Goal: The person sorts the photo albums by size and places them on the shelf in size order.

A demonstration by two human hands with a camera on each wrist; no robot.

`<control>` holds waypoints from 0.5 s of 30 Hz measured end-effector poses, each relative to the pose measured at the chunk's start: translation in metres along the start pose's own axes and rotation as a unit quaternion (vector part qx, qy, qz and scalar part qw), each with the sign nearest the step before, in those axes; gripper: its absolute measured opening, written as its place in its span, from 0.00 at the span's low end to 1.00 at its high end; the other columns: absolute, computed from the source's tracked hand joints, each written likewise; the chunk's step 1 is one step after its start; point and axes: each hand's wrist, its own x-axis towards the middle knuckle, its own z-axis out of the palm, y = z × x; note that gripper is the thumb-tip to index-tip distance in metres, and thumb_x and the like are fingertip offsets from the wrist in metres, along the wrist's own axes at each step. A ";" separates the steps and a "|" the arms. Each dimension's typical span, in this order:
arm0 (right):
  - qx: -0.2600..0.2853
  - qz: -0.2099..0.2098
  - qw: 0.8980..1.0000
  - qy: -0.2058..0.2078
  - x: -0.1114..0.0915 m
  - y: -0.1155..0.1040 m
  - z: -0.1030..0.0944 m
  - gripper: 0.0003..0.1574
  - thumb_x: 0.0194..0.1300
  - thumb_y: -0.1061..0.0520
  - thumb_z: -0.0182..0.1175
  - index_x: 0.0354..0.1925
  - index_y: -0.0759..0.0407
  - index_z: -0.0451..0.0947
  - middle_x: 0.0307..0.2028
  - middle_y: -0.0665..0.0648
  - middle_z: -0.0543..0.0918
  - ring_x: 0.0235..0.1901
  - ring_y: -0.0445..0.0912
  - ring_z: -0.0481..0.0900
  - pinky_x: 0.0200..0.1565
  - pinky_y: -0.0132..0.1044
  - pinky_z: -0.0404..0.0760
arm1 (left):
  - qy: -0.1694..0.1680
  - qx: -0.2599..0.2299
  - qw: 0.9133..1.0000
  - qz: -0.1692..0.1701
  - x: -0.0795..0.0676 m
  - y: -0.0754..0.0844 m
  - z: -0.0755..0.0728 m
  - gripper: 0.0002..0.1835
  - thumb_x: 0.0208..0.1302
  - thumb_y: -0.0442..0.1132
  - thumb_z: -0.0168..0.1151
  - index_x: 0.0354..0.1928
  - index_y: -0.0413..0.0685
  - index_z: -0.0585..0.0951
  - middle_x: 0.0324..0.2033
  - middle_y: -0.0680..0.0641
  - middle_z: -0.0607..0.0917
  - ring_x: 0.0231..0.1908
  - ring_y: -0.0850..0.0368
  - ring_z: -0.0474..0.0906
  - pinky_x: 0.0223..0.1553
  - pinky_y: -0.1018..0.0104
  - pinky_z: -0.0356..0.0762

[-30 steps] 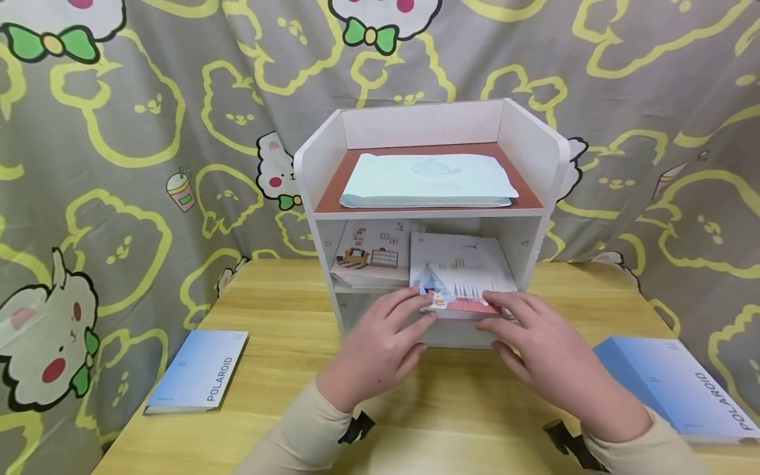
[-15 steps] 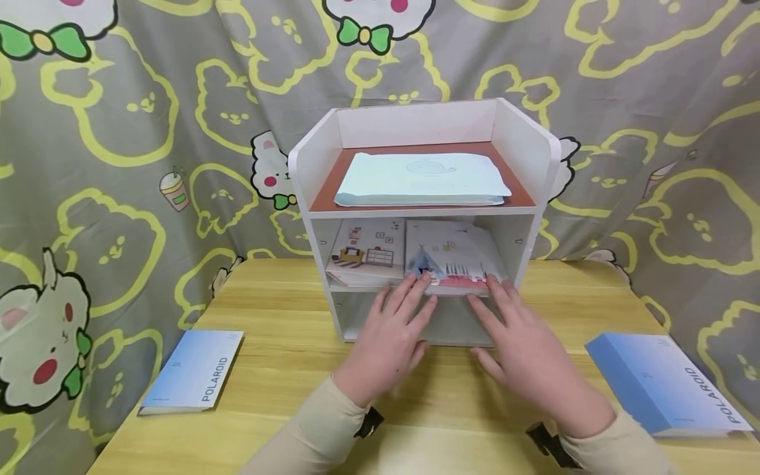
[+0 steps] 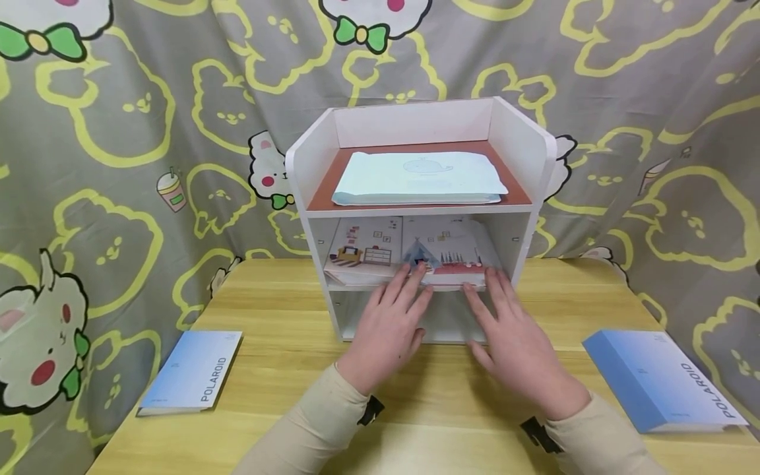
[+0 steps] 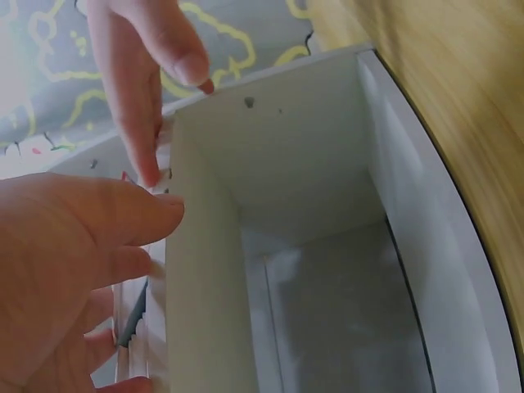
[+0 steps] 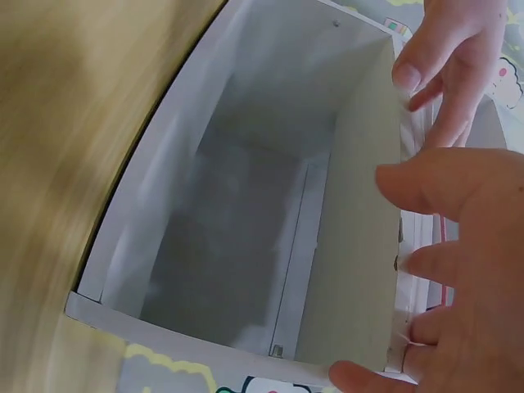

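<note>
A white book with a blue tent picture (image 3: 454,249) lies flat on the right side of the shelf unit's middle level. Beside it on the left lies another white book with a yellow armchair picture (image 3: 363,247). My left hand (image 3: 388,326) is spread at the front edge of the tent book, fingertips over its lower left part. My right hand (image 3: 516,346) rests with extended fingers at the same book's front right corner. Seen from the left wrist, the fingers (image 4: 123,213) line up along the shelf board's front edge. Neither hand grips anything.
The white shelf unit (image 3: 299,171) stands on a wooden table (image 3: 285,303). On its top level lies a pale whale-print packet (image 3: 421,178). Blue POLAROID boxes or albums lie at left (image 3: 192,369) and right (image 3: 662,379). A patterned curtain (image 3: 130,165) hangs behind.
The tent book has slid back into the middle level, level with the book on its left. Both hands moved forward with it, their bent fingers straightening from a grip into a flat push.
</note>
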 end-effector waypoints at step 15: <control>0.105 0.015 0.993 -0.055 -0.003 -0.013 -0.038 0.50 0.63 0.47 0.71 0.76 0.55 0.62 0.76 0.67 0.56 0.71 0.66 0.61 0.56 0.64 0.77 | -0.025 -0.050 0.998 0.030 -0.021 -0.011 -0.006 0.39 0.61 0.54 0.71 0.73 0.53 0.70 0.79 0.41 0.52 0.77 0.40 0.45 0.70 0.41 0.59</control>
